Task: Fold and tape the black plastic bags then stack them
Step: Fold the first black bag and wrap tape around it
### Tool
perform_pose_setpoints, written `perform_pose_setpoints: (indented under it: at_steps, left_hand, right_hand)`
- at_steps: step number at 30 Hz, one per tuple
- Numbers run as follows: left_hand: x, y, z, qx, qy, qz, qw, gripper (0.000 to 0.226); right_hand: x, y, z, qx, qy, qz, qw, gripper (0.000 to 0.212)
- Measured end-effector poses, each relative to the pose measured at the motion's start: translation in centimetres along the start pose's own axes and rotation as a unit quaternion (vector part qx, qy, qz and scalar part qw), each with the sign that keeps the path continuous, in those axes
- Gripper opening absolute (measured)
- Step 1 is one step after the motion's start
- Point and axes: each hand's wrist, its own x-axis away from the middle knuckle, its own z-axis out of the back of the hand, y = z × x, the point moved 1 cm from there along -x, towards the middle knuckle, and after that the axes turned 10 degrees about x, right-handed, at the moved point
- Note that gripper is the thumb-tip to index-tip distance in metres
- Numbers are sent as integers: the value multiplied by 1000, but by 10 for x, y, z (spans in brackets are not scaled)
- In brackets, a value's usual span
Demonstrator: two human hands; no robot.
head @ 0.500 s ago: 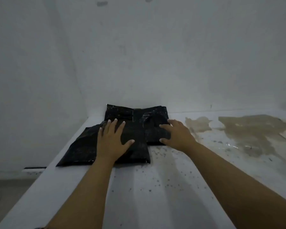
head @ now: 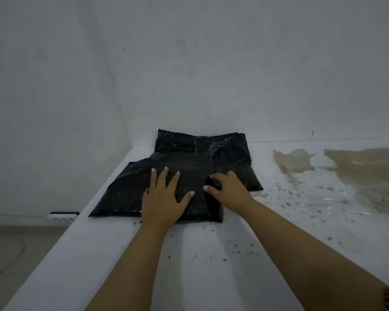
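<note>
The near bag (head: pixel 130 189) lies flat on the slab (head: pixel 211 265), close to its left edge and near the corner of the walls. Its long axis runs left to right across my view, skewed a little, so the left end angles away toward the wall (head: pixel 54 108) and the right end sits squarer to me. Behind it, against the back wall, the far bags (head: pixel 211 144) overlap one another, and the near bag's far edge lies over them.

My left hand (head: pixel 164 198) presses flat on the near bag's middle, fingers straight and spread, thumb out to the right. The bag reaches out from under that palm on both sides, farther to the left. My right hand (head: pixel 228 189) is at the bag's right part, fingers curled down onto the plastic, thumb pointing left toward my other thumb; whether it pinches a fold I cannot tell.

To the right the slab carries dark specks and a brown stain (head: pixel 357 176). Low on the left, the floor (head: pixel 14 254) shows.
</note>
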Motion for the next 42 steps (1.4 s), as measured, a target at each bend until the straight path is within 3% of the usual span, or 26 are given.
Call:
perform_pose_setpoints:
  at_steps: [3,7,9,13,16,20,23,26,27,28,31,36,42]
  left_hand:
    - [3,1,-1,14,24,5,1000,81]
    - [6,2,-1,38,55,-7,998,78]
    - [9,4,0,62,75,-18,995,73]
    - [15,11,6,147,116,-14,982,64]
    - [17,20,14,232,139,14,962,66]
    - [16,39,27,342,112,81,929,74]
    - [11,52,34,484,65,190,852,85]
    - [9,61,34,664,-45,295,686,77]
    - [11,63,33,690,-75,301,654,69]
    - [12,66,31,699,-91,294,646,64]
    - [14,74,25,688,-94,254,673,59]
    - [27,87,27,709,-94,196,670,35]
    - [23,84,33,708,-88,196,673,27]
  right_hand:
    - [-6,-4,-4,-121,28,-63,990,59]
    - [-5,-12,-14,-348,-29,-137,927,77]
    - [0,-18,-18,-412,-62,-144,898,69]
    - [15,-21,-14,-470,-101,-141,865,31]
    - [22,-12,-3,-485,-97,-122,860,35]
    - [35,6,16,-462,-88,-100,877,49]
    - [46,20,32,-476,-96,-79,871,54]
    - [61,33,48,-453,-106,-64,883,50]
    - [66,38,51,-442,-117,-62,887,49]
    - [71,42,54,-435,-133,-63,888,50]
    - [84,51,63,-458,-164,-72,871,49]
    - [91,56,78,-564,-91,-67,818,38]
    - [83,54,77,-538,-43,-91,837,24]
